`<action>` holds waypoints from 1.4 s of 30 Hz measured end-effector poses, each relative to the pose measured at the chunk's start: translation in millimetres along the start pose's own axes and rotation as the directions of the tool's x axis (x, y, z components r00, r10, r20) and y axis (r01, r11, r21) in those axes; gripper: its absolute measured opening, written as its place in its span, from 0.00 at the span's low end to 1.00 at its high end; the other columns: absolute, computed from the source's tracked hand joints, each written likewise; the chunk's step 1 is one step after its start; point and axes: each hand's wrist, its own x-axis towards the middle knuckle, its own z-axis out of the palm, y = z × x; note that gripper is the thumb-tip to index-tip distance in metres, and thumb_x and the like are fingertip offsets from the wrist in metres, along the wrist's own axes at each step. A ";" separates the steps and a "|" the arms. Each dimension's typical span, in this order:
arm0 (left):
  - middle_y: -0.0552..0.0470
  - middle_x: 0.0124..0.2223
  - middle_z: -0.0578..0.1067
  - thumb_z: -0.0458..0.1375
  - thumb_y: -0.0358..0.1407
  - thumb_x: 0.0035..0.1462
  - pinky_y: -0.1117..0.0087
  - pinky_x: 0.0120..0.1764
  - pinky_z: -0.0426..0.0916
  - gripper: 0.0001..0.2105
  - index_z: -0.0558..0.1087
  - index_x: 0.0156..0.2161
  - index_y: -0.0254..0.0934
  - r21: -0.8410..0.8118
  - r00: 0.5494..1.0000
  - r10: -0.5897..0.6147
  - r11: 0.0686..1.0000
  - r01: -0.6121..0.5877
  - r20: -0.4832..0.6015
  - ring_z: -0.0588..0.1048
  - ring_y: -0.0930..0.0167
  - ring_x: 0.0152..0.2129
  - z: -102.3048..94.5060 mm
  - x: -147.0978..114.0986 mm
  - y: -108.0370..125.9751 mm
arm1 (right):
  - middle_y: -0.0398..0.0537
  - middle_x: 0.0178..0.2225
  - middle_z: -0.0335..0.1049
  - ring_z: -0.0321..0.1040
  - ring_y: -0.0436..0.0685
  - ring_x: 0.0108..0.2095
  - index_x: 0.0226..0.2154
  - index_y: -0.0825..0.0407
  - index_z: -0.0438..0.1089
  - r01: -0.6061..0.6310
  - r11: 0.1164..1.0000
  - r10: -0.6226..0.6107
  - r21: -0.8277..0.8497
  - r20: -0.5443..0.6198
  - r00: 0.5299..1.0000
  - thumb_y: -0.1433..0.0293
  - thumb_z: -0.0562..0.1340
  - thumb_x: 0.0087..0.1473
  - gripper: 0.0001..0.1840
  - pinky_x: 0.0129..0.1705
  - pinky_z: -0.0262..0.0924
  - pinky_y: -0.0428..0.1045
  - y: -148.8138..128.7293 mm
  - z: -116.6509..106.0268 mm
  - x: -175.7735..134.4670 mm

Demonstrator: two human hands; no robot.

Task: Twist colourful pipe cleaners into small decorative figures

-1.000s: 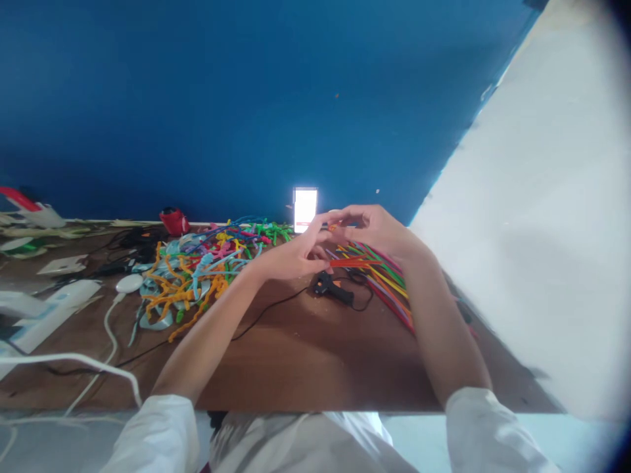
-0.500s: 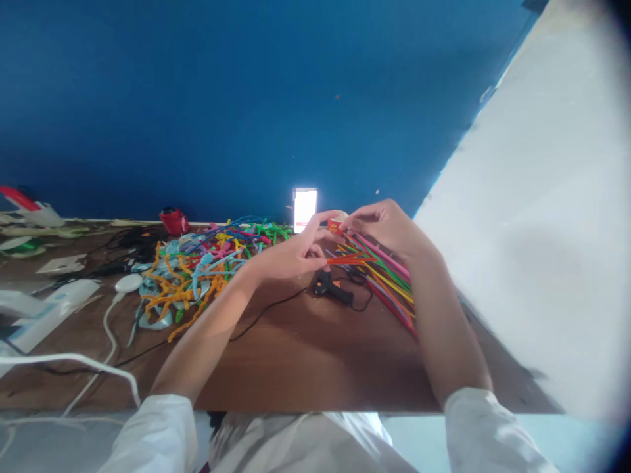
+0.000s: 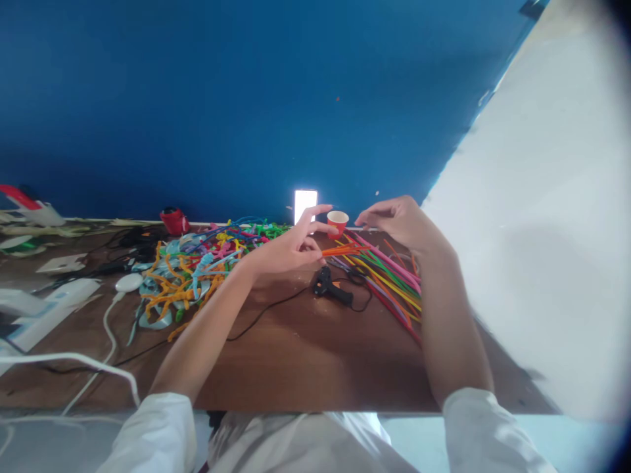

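My left hand (image 3: 290, 249) pinches a few short orange pipe cleaners (image 3: 342, 251) between thumb and curled fingers. Its index and middle fingers reach out towards a small red paper cup (image 3: 337, 225) with a pale inside. To the right of the cup hangs my right hand (image 3: 392, 220), fingertips drawn together; whatever they may hold is too small to make out. Beneath the right forearm lies a bundle of long pipe cleaners (image 3: 394, 282) in pink, green, yellow and red. A black glue gun (image 3: 332, 289) rests on the table below the orange pieces.
A heap of bent, coloured pipe cleaners (image 3: 197, 269) covers the table's left middle. A lit phone (image 3: 305, 205) leans at the blue wall (image 3: 246, 98). Further left are a red container (image 3: 174, 222), a power strip (image 3: 59, 309) and white cables (image 3: 73, 359). A white wall (image 3: 542, 230) borders the right.
My right hand has moved away from the cup, to the right. The left fingers have shifted slightly, leaving the cup in fuller view. The orange pipe cleaners stay in my left hand.
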 end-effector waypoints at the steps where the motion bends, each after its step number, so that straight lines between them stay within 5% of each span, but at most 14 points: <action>1: 0.38 0.63 0.66 0.62 0.31 0.57 0.67 0.42 0.72 0.39 0.49 0.68 0.51 0.002 1.000 0.002 1.000 -0.002 -0.008 0.79 0.73 0.35 -0.4 -0.1 0.7 | 0.48 0.27 0.78 0.69 0.55 0.28 0.25 0.51 0.79 -0.001 1.000 0.001 -0.015 0.002 1.000 0.53 0.69 0.48 0.17 0.33 0.63 0.52 0.3 -0.8 0.2; 19: 0.39 0.68 0.60 0.59 0.31 0.59 0.72 0.36 0.70 0.36 0.47 0.66 0.53 -0.045 0.997 0.076 0.996 -0.077 -0.023 0.79 0.74 0.37 -4.6 1.2 2.9 | 0.45 0.24 0.75 0.67 0.52 0.26 0.26 0.54 0.79 -0.166 0.976 0.171 -0.140 0.022 0.985 0.58 0.66 0.49 0.15 0.29 0.57 0.47 13.0 -8.8 4.9; 42: 0.42 0.64 0.65 0.59 0.29 0.59 0.74 0.33 0.69 0.32 0.53 0.64 0.51 -0.052 1.000 0.030 0.998 -0.030 -0.002 0.78 0.75 0.35 -1.4 1.8 0.9 | 0.49 0.26 0.75 0.67 0.52 0.27 0.27 0.54 0.77 -0.103 0.992 0.097 -0.073 -0.075 0.992 0.55 0.65 0.53 0.19 0.31 0.59 0.48 16.3 -12.7 3.8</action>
